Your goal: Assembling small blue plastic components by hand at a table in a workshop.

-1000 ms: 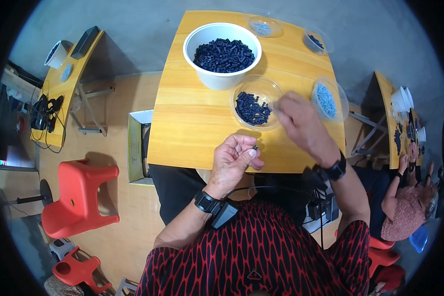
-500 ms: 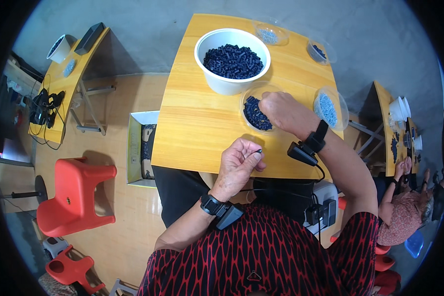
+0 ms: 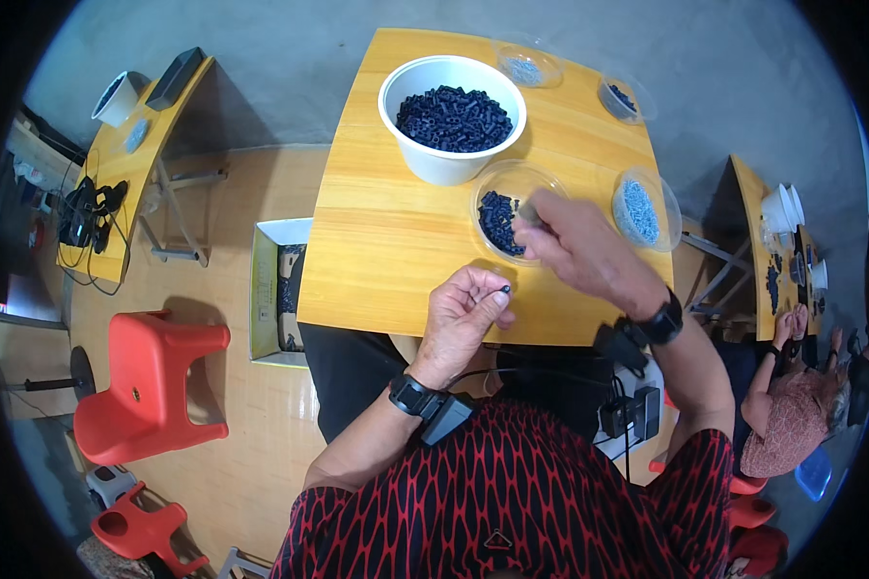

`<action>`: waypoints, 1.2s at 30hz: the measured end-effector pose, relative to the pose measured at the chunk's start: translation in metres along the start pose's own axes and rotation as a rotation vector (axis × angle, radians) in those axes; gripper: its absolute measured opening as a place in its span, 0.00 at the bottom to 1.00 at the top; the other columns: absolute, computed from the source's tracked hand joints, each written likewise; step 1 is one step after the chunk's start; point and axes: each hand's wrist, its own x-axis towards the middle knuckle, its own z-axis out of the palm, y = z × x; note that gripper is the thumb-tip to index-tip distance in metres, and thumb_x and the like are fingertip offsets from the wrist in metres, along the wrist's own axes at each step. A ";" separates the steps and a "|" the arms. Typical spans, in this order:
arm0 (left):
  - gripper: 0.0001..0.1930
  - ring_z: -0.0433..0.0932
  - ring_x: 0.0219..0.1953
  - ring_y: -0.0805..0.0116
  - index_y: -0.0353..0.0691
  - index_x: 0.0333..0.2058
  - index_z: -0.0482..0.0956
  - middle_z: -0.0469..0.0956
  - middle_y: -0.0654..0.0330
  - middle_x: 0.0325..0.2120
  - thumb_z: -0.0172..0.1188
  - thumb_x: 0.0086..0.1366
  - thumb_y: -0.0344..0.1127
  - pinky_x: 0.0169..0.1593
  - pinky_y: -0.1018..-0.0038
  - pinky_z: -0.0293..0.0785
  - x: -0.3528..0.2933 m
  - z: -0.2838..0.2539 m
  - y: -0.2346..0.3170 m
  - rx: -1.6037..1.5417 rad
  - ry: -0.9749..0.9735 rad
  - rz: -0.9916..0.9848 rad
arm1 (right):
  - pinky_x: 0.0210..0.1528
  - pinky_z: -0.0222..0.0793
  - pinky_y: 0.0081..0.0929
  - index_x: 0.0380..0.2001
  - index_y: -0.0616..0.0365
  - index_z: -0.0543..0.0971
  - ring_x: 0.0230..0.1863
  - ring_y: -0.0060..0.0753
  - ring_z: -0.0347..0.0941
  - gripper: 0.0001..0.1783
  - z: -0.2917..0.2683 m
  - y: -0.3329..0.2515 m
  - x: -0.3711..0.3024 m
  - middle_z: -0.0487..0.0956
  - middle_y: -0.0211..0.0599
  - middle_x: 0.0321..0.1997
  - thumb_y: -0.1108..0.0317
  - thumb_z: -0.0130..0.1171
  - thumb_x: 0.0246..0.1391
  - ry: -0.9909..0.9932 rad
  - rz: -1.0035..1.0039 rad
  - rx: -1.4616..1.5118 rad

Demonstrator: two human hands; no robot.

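Observation:
My left hand is closed in a pinch above the table's near edge. A small dark cylindrical piece pokes out between its thumb and forefinger. My right hand hovers over the right side of a clear round tub that holds small dark pieces. Its fingers are curled together and a bit blurred, hiding whatever may be in them. Beyond the tub stands a large white bucket filled with dark short tubes. Right of my right hand sits another clear tub with pale blue, screw-like pieces.
Two more clear tubs, one with pale pieces and one with dark pieces, stand at the table's far side. An open carton and a red chair are on the left. Another person works at a table on the right.
My right hand has risen out of the clear tub and drawn back a little to the right. My left hand keeps its pinch on the dark piece, nearly in place.

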 end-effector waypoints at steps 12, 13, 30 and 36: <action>0.08 0.82 0.31 0.71 0.34 0.44 0.76 0.82 0.56 0.34 0.61 0.68 0.25 0.37 0.76 0.80 0.000 0.004 0.008 -0.044 -0.051 -0.072 | 0.38 0.74 0.16 0.40 0.65 0.81 0.35 0.16 0.78 0.06 0.047 0.025 -0.061 0.79 0.30 0.33 0.76 0.60 0.61 0.090 0.158 0.822; 0.08 0.82 0.31 0.71 0.34 0.44 0.76 0.83 0.56 0.34 0.61 0.68 0.25 0.37 0.76 0.80 -0.001 0.004 0.008 -0.045 -0.039 -0.085 | 0.38 0.74 0.16 0.41 0.66 0.81 0.35 0.16 0.78 0.06 0.050 0.027 -0.062 0.79 0.29 0.34 0.77 0.60 0.61 0.119 0.163 0.827; 0.06 0.78 0.26 0.77 0.35 0.42 0.78 0.82 0.60 0.31 0.62 0.68 0.27 0.31 0.81 0.76 -0.002 0.003 0.013 -0.002 -0.060 -0.150 | 0.38 0.73 0.24 0.37 0.63 0.81 0.35 0.30 0.78 0.06 0.042 0.018 -0.055 0.81 0.39 0.35 0.81 0.58 0.56 0.221 -0.136 0.361; 0.06 0.78 0.24 0.77 0.35 0.41 0.78 0.82 0.60 0.30 0.62 0.68 0.29 0.29 0.81 0.75 -0.002 -0.001 0.012 -0.035 -0.091 -0.170 | 0.38 0.73 0.25 0.36 0.62 0.81 0.34 0.32 0.78 0.06 0.045 0.015 -0.057 0.81 0.39 0.33 0.82 0.58 0.57 0.216 -0.142 0.329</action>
